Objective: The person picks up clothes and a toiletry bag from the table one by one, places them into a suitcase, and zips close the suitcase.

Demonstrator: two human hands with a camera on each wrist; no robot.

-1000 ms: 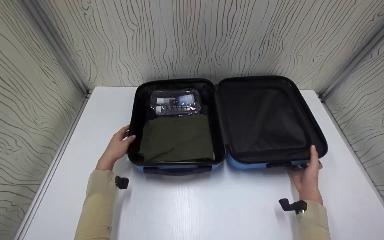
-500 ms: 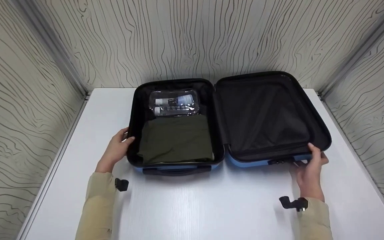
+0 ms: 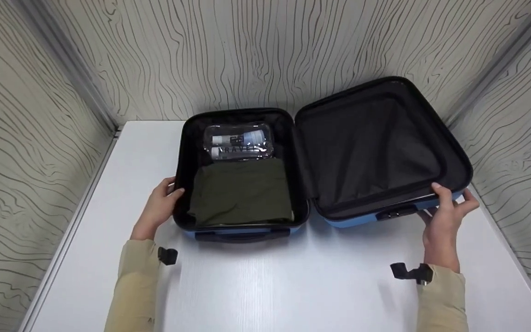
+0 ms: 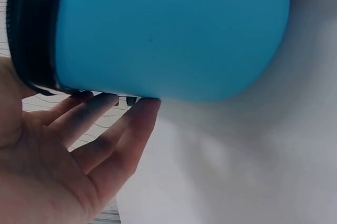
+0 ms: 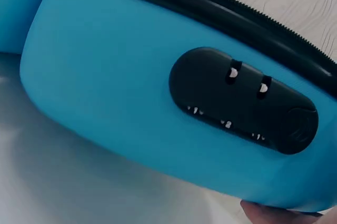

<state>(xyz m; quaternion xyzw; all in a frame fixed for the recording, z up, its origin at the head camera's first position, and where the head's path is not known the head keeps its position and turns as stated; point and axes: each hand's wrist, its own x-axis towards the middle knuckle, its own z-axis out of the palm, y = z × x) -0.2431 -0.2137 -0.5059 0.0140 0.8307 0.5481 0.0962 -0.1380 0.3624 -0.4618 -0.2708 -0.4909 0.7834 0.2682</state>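
Observation:
A blue suitcase lies spread apart; its left half holds a folded dark green cloth and, behind it, a clear pouch with small bottles. My left hand grips that half's left side, thumb on the rim; in the left wrist view the fingers touch the blue shell. The dark-lined right half is tilted, its right side raised. My right hand holds its front right corner, thumb on the rim and fingers beneath. A black combination lock shows in the right wrist view.
The suitcase stands on a white table near the back wall. Wood-patterned panels enclose the table at the back and both sides. A black handle is on the left half's front.
My right hand has moved right and up with the right half, which has gone from lying nearly flat to tilted. The left half has shifted slightly left; my left hand stays at its side.

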